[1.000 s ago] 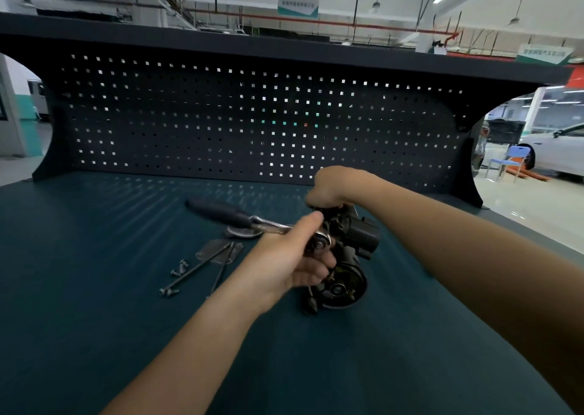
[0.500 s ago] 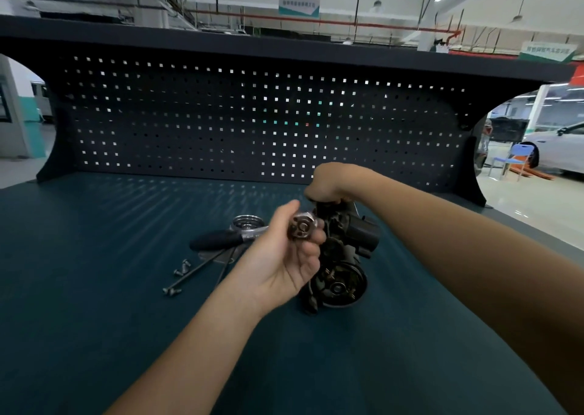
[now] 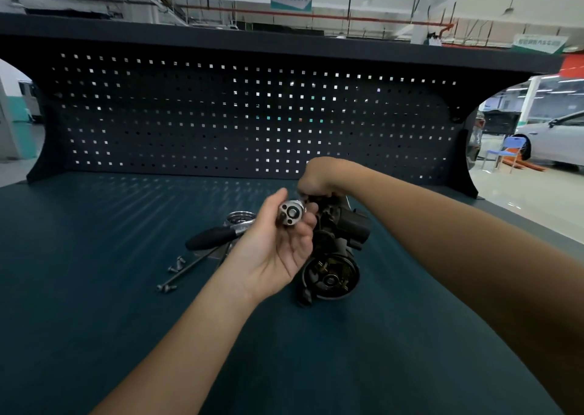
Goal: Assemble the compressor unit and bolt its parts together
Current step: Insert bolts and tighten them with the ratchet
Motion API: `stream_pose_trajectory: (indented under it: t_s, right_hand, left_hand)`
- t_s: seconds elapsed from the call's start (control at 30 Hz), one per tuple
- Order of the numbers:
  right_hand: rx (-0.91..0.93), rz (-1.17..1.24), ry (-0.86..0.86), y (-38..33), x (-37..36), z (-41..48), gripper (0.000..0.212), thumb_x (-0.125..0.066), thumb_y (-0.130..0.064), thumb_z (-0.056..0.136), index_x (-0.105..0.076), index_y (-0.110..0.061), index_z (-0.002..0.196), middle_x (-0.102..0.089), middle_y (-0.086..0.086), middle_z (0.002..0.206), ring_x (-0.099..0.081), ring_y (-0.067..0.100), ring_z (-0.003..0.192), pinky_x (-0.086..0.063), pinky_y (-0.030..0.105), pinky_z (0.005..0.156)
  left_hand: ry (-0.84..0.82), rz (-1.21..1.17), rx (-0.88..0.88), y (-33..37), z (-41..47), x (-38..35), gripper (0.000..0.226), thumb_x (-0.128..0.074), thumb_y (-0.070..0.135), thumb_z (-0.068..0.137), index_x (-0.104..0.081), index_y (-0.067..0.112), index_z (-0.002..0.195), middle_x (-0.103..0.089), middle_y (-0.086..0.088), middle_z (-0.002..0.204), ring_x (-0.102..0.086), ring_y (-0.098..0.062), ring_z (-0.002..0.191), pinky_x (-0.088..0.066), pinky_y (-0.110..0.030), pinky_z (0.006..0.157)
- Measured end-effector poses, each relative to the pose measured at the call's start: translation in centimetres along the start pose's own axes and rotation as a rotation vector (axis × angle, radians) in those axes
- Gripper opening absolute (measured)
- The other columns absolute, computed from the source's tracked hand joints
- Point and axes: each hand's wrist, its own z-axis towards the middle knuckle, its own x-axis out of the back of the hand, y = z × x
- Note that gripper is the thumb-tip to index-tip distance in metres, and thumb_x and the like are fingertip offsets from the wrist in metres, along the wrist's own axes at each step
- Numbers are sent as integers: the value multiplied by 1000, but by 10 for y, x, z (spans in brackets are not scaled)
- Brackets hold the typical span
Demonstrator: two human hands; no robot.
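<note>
The left hand (image 3: 278, 253), palm up, pinched a small round silver metal disc (image 3: 291, 214) with several holes in its face between the thumb and curled fingertips. It held the disc raised just left of the dark, greasy metal compressor body (image 3: 339, 244), near that body's far end. The right hand (image 3: 316, 177) was curled down over the far upper end of the compressor body and gripped it, with the fingertips hidden behind the unit. The compressor body lay on the dark teal bench top (image 3: 94, 288), its round open end towards the camera and a black connector block on its right side.

Well to the left of the compressor body, two short silver bolts (image 3: 177, 262) lay beside a long thin silver bolt (image 3: 186, 270). Closer to the compressor body lay a ratchet wrench with a black grip handle (image 3: 211, 237), its metal head hidden behind the left hand. Just beyond the ratchet wrench, left of the compressor body's far end, sat a shiny silver metal ring (image 3: 241, 218). Behind the compressor body rose the bench's dark perforated back panel (image 3: 221, 114). Far to the right of the compressor body, beyond the bench, stood a blue chair (image 3: 502, 155) and a white car (image 3: 553, 139).
</note>
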Motion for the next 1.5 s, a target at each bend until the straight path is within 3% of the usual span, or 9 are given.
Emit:
stream_pose_trajectory:
  t_s: [0.2,0.47,0.67,0.77,0.97,1.2,1.3,1.4,1.5]
  right_hand:
    - [-17,-170,9,4,2,-2,32,-53,-38,86,-44,-15,66,-49,-2,71,-48,16,62,-39,31,67]
    - [17,-433,132,-7,-8,-5,11,-42,-22,90,-49,-13,90,-43,-1,72,-46,16,62,-38,28,57]
    - [59,-465,200,-3,-5,-10,28,-40,-10,91,-38,-7,63,-40,0,67,-39,15,57,-37,27,57]
    - [77,-421,141,-4,-4,-6,10,-42,-15,91,-45,-10,83,-47,2,84,-49,22,77,-39,32,70]
    - [57,-278,79,-1,-2,5,26,-42,-19,92,-45,-9,68,-45,1,70,-45,18,62,-36,27,62]
    - [35,-411,138,-6,-4,-12,23,-48,-24,89,-43,-13,69,-44,-2,71,-46,17,65,-38,29,62]
    - [50,-408,145,-4,-3,-20,26,-45,-12,89,-37,-10,64,-39,-1,67,-41,15,60,-38,30,70]
    - [57,-420,145,-7,-5,-18,13,-43,-13,89,-43,-8,77,-42,0,76,-47,22,76,-38,33,71]
    - [43,-340,101,-7,-4,-10,15,-40,-19,91,-47,-12,80,-45,1,80,-53,22,78,-36,32,68]
  left_hand:
    - [149,1089,-239,11,5,-6,42,-47,37,92,-61,0,79,-55,1,43,-33,-6,30,-31,-16,35]
    - [208,1385,-289,4,5,3,44,-50,43,88,-56,10,59,-58,1,45,-40,-7,34,-35,-17,42]
    - [325,1848,-537,-2,4,-3,51,-50,45,87,-41,16,46,-50,3,48,-55,-17,59,-38,-30,53]
    - [250,1584,-416,-3,6,3,50,-47,44,90,-49,15,50,-54,2,44,-49,-8,42,-41,-26,49]
    - [37,-48,-9,-11,0,11,32,-54,35,81,-64,5,75,-50,2,49,-37,-2,31,-35,-14,32]
    - [284,1415,-364,-9,7,1,46,-51,43,88,-49,15,51,-49,4,42,-39,-5,32,-34,-17,39]
    - [317,1672,-509,-10,9,-2,51,-52,47,84,-42,16,46,-47,4,43,-42,-7,38,-31,-18,39]
    - [280,1323,-403,-15,8,0,45,-48,43,90,-48,13,55,-50,4,43,-41,-8,36,-36,-20,43]
    - [137,313,-133,-16,2,3,37,-45,38,92,-55,10,71,-48,3,45,-33,-5,30,-32,-15,34]
